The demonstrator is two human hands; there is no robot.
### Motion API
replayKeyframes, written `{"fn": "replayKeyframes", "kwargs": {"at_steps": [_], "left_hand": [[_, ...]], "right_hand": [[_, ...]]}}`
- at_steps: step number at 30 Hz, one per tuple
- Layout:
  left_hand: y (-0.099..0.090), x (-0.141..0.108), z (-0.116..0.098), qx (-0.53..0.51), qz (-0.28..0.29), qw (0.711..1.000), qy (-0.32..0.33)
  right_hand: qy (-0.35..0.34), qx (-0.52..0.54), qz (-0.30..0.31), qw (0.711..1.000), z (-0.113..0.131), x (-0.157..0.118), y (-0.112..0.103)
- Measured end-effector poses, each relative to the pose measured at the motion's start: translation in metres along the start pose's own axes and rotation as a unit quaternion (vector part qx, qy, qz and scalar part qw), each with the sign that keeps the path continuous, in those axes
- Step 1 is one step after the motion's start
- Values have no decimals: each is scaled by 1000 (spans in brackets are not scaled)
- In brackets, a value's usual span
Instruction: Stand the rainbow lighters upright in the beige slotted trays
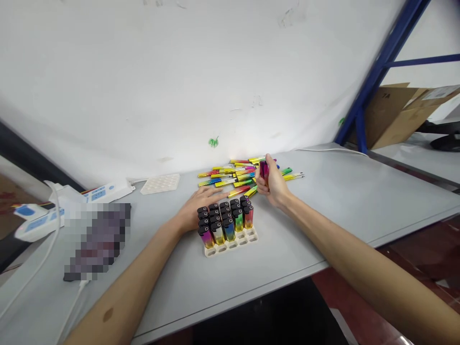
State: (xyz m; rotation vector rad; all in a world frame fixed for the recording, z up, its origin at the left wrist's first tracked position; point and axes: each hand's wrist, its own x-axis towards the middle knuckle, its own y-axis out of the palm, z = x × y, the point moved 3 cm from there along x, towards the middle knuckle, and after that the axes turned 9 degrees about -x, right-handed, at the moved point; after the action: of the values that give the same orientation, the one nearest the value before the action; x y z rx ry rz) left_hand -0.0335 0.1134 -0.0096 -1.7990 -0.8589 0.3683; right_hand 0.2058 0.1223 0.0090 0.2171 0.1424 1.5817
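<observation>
My right hand (272, 183) is closed around a shiny magenta lighter (264, 170), thumb pointing up, above the right side of a loose pile. The pile (239, 177) holds several slim metallic pieces in yellow, red, green and blue, which look like lighters or their casings. My left hand (197, 206) rests on the table with fingers stretched out, just behind and left of a cream holder (232, 245); its fingertips come near the pile. Upright in the holder stand several black-topped lighters (229, 229) with colour-fading bodies. Bare holes show along the holder's front and right side.
A second pale perforated tray (160, 184) lies by the wall. On the left are white power strips (98, 191), cables and a pixelated dark object (98, 244). A blue metal frame (373, 86) and cardboard boxes (398, 112) stand at right. The grey table's front edge (230, 309) runs below.
</observation>
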Motion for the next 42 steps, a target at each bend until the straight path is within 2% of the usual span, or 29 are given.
{"fn": "replayKeyframes", "kwargs": {"at_steps": [4, 8, 14, 17, 22, 29, 36, 42], "left_hand": [[-8, -3, -3, 7, -39, 999, -4], [-16, -7, -7, 27, -51, 998, -35], [-22, -7, -10, 63, -79, 991, -86], [-20, -8, -9, 67, -70, 991, -92], [-15, -10, -5, 80, -36, 994, -66], [-15, -8, -6, 65, -40, 995, -65], [-17, -9, -11, 67, -32, 994, -74], [-17, -8, -11, 71, -33, 994, -72]], "right_hand": [[16, -4, -18, 1000, -4, 1, -2], [37, -25, -31, 999, -5, 1, -2], [36, -39, -15, 998, -5, -1, 1], [33, -48, -2, 998, -6, -2, 3], [31, -41, 5, 999, -8, -5, 5], [27, -47, 33, 998, -6, -9, 9], [33, -60, 23, 997, -7, -10, 11], [38, -90, 42, 994, -10, -10, 11]]}}
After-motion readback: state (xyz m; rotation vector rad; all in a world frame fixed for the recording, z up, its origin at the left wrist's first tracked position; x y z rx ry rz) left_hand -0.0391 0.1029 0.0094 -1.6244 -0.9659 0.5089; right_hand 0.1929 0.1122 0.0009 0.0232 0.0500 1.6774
